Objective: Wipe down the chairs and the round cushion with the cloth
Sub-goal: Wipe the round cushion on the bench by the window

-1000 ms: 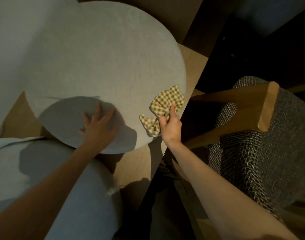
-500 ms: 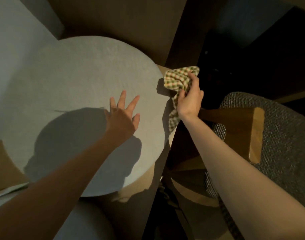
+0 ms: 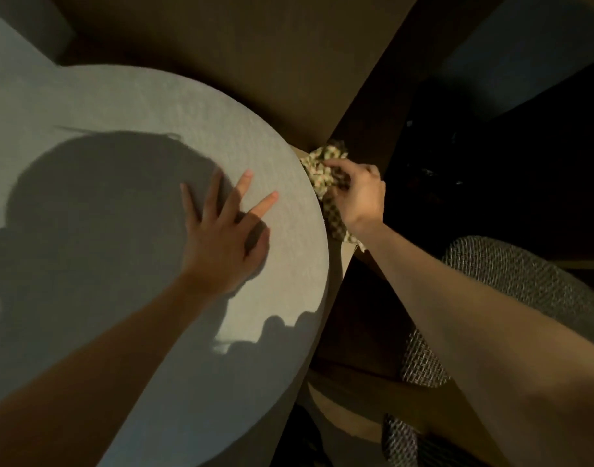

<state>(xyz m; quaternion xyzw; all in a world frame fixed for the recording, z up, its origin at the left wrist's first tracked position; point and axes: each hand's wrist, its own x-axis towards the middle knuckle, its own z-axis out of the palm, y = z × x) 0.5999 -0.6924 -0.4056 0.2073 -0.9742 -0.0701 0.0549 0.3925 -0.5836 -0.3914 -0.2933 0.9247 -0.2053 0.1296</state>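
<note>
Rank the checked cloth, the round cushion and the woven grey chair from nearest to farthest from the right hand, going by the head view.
1. checked cloth: bunched in the grip of the right hand itself.
2. round cushion: its rim lies just left of the hand, against the cloth.
3. woven grey chair: lower right, apart from the hand, beneath the forearm.

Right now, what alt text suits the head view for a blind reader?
A right hand grips a checked cloth at the edge of a round grey cushion while the left hand rests flat on top, fingers spread. A woven grey chair stands to the right.
</note>
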